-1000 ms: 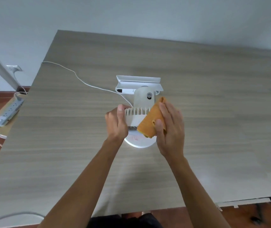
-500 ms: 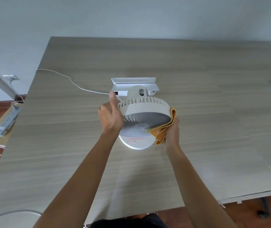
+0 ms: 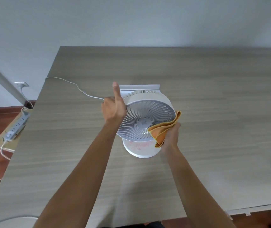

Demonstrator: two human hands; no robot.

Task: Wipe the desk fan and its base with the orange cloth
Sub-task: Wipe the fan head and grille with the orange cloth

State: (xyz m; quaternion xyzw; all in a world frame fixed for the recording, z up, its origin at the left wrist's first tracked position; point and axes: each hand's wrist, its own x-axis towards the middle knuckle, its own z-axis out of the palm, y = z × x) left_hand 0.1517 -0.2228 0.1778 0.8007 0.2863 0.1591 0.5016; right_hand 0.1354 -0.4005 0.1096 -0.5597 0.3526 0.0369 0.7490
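Since the earlier frame I have tilted the desk fan (image 3: 145,118) further back, so its grille now faces up toward me. Count: one fan, one round base (image 3: 141,149), one orange cloth (image 3: 163,130), one white cord (image 3: 75,85). My left hand (image 3: 114,106) grasps the rim at nine o'clock, thumb raised. My right hand (image 3: 171,137) is clenched on the folded cloth, pressed against the grille at four o'clock. The fan stands mid-table (image 3: 213,112).

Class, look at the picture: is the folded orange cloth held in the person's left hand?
No: the folded orange cloth is gripped in the right hand, while the left hand steadies the round white desk fan.
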